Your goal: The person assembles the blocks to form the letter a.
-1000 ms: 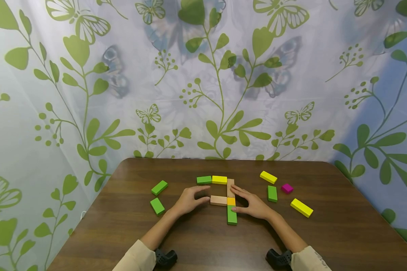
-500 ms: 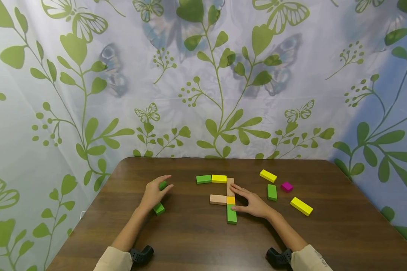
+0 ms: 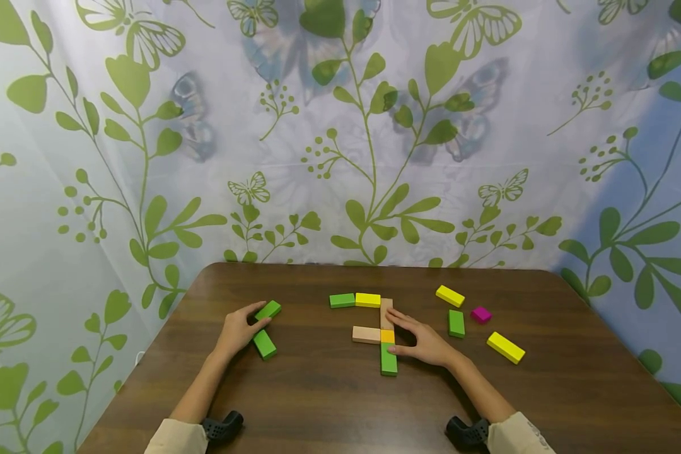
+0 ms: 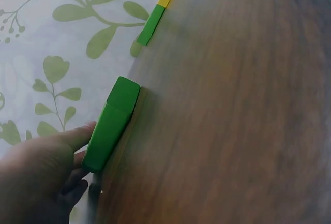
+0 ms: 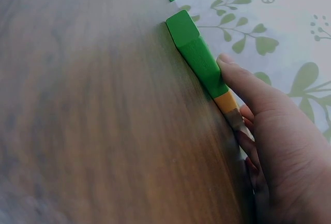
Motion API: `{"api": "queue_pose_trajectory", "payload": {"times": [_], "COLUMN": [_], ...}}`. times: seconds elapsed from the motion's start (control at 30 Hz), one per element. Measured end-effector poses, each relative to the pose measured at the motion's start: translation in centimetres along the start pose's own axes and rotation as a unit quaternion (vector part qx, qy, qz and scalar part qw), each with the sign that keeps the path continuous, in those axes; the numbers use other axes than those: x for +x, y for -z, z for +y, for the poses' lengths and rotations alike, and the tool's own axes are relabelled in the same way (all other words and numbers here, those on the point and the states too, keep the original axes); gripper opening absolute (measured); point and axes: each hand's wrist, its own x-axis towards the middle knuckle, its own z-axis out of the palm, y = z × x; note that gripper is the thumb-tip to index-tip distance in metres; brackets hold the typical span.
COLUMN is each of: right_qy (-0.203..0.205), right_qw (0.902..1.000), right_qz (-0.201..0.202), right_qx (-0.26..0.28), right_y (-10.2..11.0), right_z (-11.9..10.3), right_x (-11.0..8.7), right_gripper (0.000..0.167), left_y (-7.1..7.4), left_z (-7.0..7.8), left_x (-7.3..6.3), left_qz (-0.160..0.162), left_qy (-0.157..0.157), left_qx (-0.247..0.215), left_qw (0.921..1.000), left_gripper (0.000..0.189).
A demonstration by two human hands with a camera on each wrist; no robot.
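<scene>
Now, toward the left edge of the tabletop (image 3: 318, 403), the left hand (image 3: 239, 332) straddles one green block (image 3: 270, 309), grip parted, pinch unclear; across a roomy stretch, the right hand (image 3: 428, 343), loosely spread, thumbs another green block (image 3: 388, 364).

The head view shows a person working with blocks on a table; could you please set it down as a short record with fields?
Left hand: at the far-left green block and near-left green block; grip unclear
Right hand: fingers at the rear tan block, thumb on the front green block
Between these two: small orange block
Loose at right: magenta block, others
Table: brown
Backdrop: leaf and butterfly print
</scene>
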Motion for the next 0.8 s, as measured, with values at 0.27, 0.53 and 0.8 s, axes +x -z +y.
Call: {"api": "queue_pose_trajectory", "payload": {"times": [0.27, 0.53, 0.8], "right_qy": [-0.005, -0.008, -0.013], "right_qw": [1.0, 1.0, 0.9999], "right_qz": [0.003, -0.001, -0.002], "right_qx": [0.001, -0.001, -0.001], "right_y": [0.01, 0.01, 0.11], "right_z": [0.09, 0.11, 0.07], "right_x": [-0.06, 0.0, 0.02], "right_gripper": [0.077, 0.077, 0.077], "left_y": [-0.05, 0.03, 0.11], "left_z": [0.05, 0.1, 0.04], "left_x": [-0.14, -0.25, 0.12], "left_qz": [-0.021, -0.021, -0.025], "left_qy": [0.023, 0.022, -0.005], "left_qx": [-0.005, -0.011, -0.022], "left_qw": [0.9995, 0.9995, 0.9994], "left_gripper": [0.043, 0.041, 0.04]}}
